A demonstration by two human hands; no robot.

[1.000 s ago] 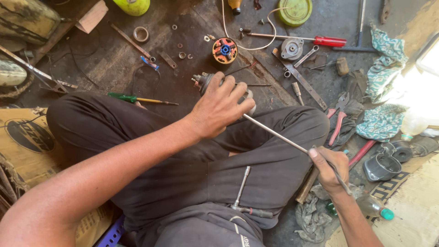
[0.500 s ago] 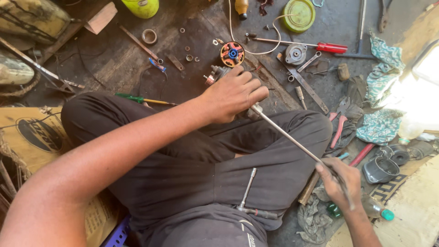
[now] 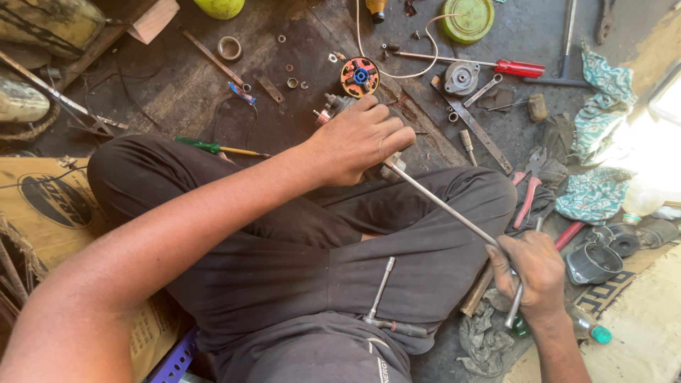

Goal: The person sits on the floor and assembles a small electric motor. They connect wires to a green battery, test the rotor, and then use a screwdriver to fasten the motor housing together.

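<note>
The left hand has edged lower, clamping a small metal part while the right hand grips a T-handle wrench, which could slip if tilted.

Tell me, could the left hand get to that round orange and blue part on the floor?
Probably yes: the left hand lies just below the round orange and blue part, with only bare floor between them.
</note>
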